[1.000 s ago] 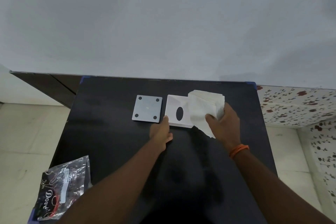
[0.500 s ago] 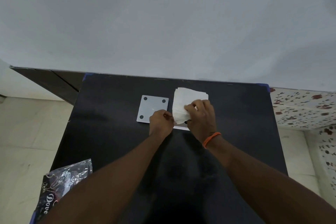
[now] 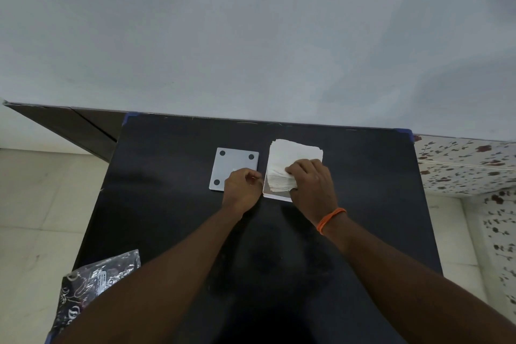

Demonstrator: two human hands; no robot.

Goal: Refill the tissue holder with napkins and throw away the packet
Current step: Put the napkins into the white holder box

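Your right hand [image 3: 312, 181] presses its grip down over the near right corner of the stack of white napkins [image 3: 290, 165], which sits in the white tissue holder [image 3: 276, 196] at the middle of the black surface [image 3: 167, 204]. Your left hand [image 3: 242, 187] rests curled at the holder's left edge, fingertips pinched at its rim, partly covering the grey square lid [image 3: 233, 162] with black pads lying just beside it. The emptied silver packet [image 3: 92, 285] lies at the surface's near left corner, well apart.
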